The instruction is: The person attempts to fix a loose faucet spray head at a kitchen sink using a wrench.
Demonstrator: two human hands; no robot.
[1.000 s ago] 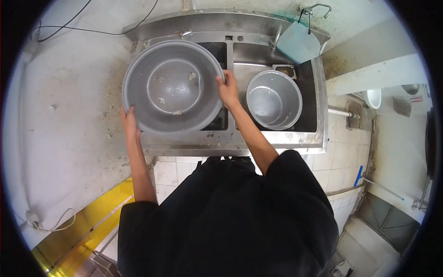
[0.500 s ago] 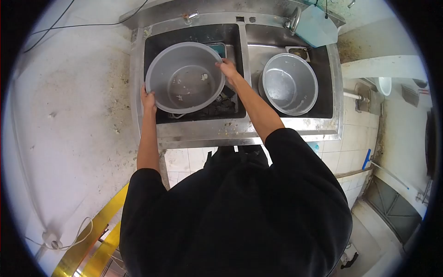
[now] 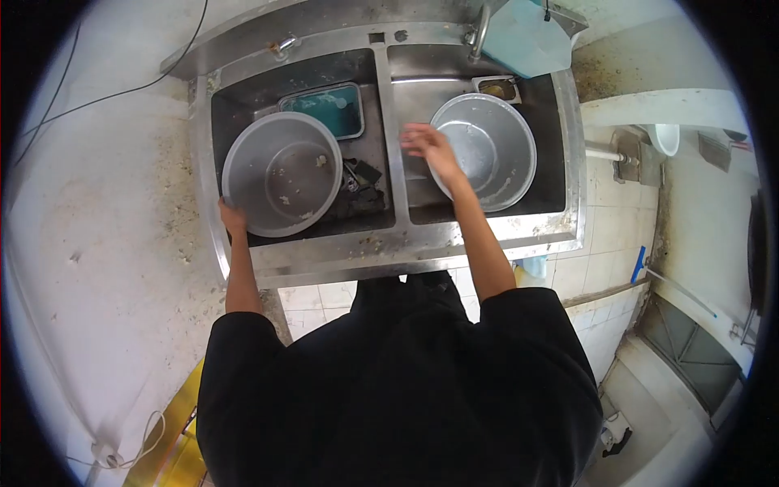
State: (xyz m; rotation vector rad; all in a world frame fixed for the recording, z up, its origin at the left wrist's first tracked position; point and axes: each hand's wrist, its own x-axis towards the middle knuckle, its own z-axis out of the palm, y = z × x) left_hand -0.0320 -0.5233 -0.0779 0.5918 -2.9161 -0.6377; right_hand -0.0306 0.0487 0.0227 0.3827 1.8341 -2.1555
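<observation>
A large grey basin (image 3: 281,191) sits in the left sink bowl, with pale food scraps on its bottom. My left hand (image 3: 233,218) grips its rim at the lower left; the fingertips are partly hidden. Above the strip between the two bowls is my right hand (image 3: 432,152), fingers stretched out and nothing in them. Just right of it, a second grey basin (image 3: 491,158) stands in the right bowl, wet and shiny inside. Behind the first basin lies a rectangular tub (image 3: 345,114) of teal liquid.
Dark debris (image 3: 365,180) lies on the left bowl's floor. Two taps, a left faucet (image 3: 284,47) and a curved right one (image 3: 480,36), rise at the back. A pale blue container (image 3: 527,40) hangs at the right rear. The steel front edge (image 3: 389,247) carries scraps.
The basin has come down and left into the left bowl, uncovering the tub and debris. My right hand has let go of its rim and moved right; my left stays at the rim.
</observation>
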